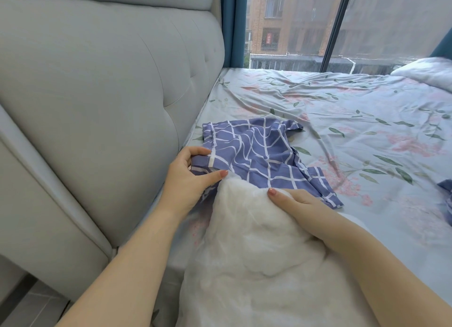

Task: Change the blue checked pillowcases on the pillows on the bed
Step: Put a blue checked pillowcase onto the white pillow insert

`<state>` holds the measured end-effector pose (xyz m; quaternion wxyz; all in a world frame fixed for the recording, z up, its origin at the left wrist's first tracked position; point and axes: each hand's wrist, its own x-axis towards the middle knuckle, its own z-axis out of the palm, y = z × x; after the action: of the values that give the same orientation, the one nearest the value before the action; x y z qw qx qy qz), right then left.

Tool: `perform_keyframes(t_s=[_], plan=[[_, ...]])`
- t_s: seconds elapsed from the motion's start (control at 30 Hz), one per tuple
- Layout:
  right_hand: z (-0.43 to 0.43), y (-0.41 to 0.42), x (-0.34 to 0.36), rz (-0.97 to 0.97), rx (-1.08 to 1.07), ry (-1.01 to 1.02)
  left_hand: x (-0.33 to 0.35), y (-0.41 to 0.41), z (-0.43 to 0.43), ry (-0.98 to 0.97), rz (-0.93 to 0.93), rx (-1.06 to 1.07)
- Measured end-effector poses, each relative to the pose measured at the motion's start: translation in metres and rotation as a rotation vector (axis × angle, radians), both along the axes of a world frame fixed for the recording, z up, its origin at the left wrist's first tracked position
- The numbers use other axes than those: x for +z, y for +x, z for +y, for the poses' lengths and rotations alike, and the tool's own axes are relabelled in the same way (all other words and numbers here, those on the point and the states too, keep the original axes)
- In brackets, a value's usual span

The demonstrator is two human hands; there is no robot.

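Head view: the blue checked pillowcase lies crumpled on the floral bed sheet, close to the padded grey headboard on the left. The left hand pinches the near hem of the pillowcase between thumb and fingers. The right hand curls over the far corner of the bare white pillow, gripping it at the pillowcase's near edge. Another scrap of blue fabric shows at the right edge.
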<state>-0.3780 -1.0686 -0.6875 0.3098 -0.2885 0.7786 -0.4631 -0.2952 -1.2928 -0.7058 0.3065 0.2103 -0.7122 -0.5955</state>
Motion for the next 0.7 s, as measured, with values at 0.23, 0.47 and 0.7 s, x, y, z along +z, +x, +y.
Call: perform_keyframes(t_s=[0.23, 0.47, 0.7], plan=[[0.0037, 0.0028, 0.0052, -0.043, 0.035, -0.023, 0.0020, -0.0024, 0.0034, 0.041, 0.048, -0.052], [0.0029, 0.0040, 0.0045, -0.079, 0.036, -0.017, 0.0014, -0.0054, 0.0088, 0.071, 0.031, 0.013], [0.0032, 0.0044, 0.0052, -0.077, 0.045, -0.017, -0.0008, -0.0069, 0.0091, 0.065, 0.027, 0.034]])
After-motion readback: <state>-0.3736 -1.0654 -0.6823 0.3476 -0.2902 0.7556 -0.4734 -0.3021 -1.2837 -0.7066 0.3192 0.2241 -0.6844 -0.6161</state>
